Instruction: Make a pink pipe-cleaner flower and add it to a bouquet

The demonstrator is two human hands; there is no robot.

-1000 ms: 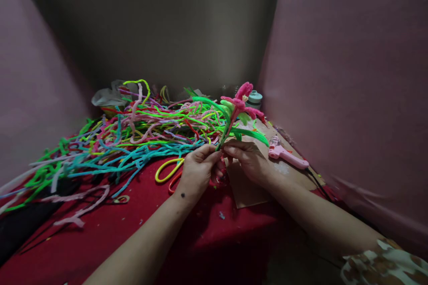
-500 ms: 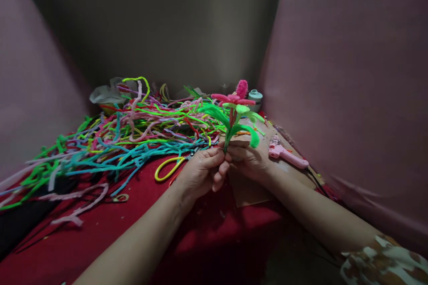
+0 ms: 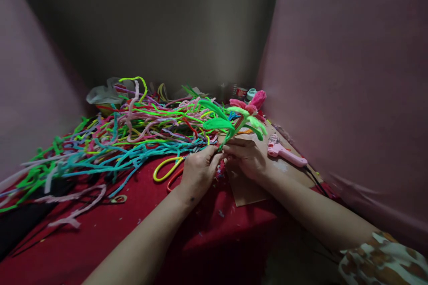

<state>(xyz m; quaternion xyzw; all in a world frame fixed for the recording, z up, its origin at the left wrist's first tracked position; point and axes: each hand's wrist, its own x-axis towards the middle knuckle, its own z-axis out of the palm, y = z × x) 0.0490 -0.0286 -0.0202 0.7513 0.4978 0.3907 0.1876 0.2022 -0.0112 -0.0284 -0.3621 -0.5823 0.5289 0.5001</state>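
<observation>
A pipe-cleaner flower (image 3: pixel 230 129) with pink petals, pale green parts and long green leaves leans to the right above my two hands. My left hand (image 3: pixel 200 167) is closed around the lower end of its stem. Pressed close beside it, my right hand (image 3: pixel 245 158) pinches the same stem a little higher. The stem's bottom is hidden by my fingers. Scissors (image 3: pixel 169 169) with one yellow and one red handle loop lie just left of my left hand, their blades partly covered. A pink glue gun (image 3: pixel 286 153) rests to the right of my right hand.
A large heap of coloured pipe cleaners (image 3: pixel 143 129) spreads over the left and back of the red cloth (image 3: pixel 133 240). Brown cardboard (image 3: pixel 250 191) lies under the glue gun. A plastic bag (image 3: pixel 105 93) and a pale blue bottle (image 3: pixel 251 93) stand at the back.
The flower has tipped to the right and turned, showing its leaves differently. My left hand has rolled over, back upward, with its fingers curled in. More of the red scissor loop shows.
</observation>
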